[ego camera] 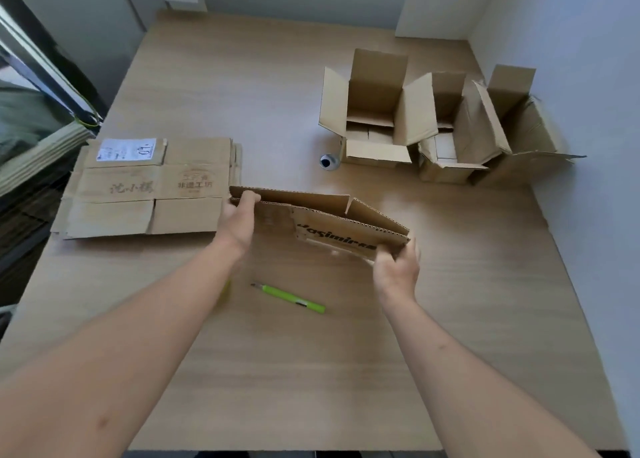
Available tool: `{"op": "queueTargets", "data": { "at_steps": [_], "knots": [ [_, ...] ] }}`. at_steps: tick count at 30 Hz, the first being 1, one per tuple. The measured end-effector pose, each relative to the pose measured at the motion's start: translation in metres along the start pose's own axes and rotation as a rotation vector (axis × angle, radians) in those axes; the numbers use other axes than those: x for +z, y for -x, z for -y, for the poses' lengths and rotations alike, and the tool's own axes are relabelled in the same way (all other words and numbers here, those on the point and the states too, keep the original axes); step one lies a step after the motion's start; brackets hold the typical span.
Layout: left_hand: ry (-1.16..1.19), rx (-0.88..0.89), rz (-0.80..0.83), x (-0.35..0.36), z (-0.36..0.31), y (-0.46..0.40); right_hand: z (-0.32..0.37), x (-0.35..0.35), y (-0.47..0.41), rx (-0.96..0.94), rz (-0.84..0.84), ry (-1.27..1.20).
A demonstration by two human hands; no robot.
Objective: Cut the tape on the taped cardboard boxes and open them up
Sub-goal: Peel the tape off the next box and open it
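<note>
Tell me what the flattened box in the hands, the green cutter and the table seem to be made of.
Flattened box: matte brown corrugated cardboard; fluting shows along its cut edges.
Green cutter: probably glossy plastic body, going by its bright sheen.
Table: light wood or wood-look laminate, with faint grain lines.

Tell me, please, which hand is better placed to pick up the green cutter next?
Probably the right hand: the green cutter lies nearer it. Both hands grip the flattened box, so it must release first.
</note>
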State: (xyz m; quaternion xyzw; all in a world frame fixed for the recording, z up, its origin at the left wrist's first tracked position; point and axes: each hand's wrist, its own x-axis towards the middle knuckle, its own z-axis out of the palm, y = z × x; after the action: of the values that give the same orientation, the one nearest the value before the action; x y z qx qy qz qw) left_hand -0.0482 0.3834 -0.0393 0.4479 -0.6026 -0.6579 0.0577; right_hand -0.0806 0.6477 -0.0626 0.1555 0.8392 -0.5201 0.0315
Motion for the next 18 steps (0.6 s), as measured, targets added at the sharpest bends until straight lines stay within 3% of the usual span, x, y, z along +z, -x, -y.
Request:
{"op": "queueTargets", "data": {
  "at_steps": [6, 13, 18],
  "knots": [
    [0.108, -0.027, -0.112, 0.019, -0.005, 0.003, -0.016, -0.014, -0.008, 0.101, 0.027, 0.158],
    [0.038, -0.067, -0.124, 0.008, -0.019, 0.012, 0.017, -0.021, -0.001, -0.024, -0.07, -0.201],
    [-0.098, -0.038, -0.087, 0.008, -0.023, 0.016, 0.041, -0.021, 0.0, -0.045, 0.232, -0.084]
  ]
}}
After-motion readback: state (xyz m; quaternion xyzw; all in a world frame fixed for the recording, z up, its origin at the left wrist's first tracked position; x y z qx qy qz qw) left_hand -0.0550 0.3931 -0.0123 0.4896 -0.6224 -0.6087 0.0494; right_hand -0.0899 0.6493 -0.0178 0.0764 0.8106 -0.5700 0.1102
